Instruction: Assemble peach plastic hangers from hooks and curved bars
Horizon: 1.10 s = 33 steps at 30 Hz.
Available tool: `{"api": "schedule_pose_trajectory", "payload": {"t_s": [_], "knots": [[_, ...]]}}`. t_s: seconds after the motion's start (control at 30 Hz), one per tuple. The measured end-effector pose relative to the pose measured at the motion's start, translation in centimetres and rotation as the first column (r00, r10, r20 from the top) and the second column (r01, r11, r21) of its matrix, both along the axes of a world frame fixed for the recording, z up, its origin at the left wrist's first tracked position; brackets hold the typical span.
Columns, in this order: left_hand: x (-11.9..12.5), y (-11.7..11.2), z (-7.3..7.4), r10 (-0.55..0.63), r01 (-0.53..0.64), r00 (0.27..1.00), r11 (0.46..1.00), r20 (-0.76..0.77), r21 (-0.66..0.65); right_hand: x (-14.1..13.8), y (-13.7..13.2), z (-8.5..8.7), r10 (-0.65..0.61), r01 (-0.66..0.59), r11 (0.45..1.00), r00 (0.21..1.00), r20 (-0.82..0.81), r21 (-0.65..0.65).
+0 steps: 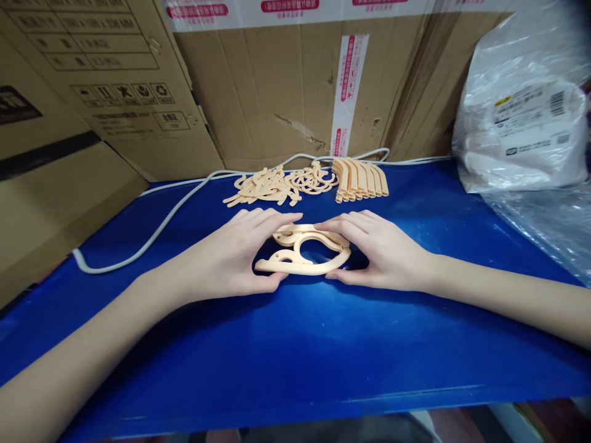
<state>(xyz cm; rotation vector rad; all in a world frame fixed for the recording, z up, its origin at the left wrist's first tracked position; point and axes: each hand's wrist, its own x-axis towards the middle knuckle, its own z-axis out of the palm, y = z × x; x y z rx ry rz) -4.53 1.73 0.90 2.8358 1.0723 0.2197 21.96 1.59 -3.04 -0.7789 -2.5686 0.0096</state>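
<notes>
Between both hands is a beige plastic folding clothes hanger (318, 269), folded into a loop with its curved arms and hook part showing. My left hand (240, 255) grips its left end, thumb below and fingers over the top. My right hand (376, 249) holds the right end in the same way, its thumb at the lower edge. Some of the hanger is hidden behind the fingers. Just beyond lie a loose heap of beige flat pieces (265, 186), a pile of beige hooks (314, 179) and a stacked row of curved beige arms (362, 179).
A blue table surface (295, 351) lies under everything. Cardboard boxes (263, 92) stand along the back and left. A white cable (170, 215) runs along the back and loops at left. Plastic-wrapped white packages (521, 135) sit at the right rear.
</notes>
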Motion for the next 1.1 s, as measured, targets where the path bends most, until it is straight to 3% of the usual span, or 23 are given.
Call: {"api": "schedule_pose_trajectory", "payload": {"t_s": [1.1], "knots": [[-0.14,-0.04,0.08,-0.004,0.003,1.000,0.999,-0.025,-0.050,0.01,0.27,-0.14,-0.004,0.005,0.999,1.000,0.025,-0.054]]}}
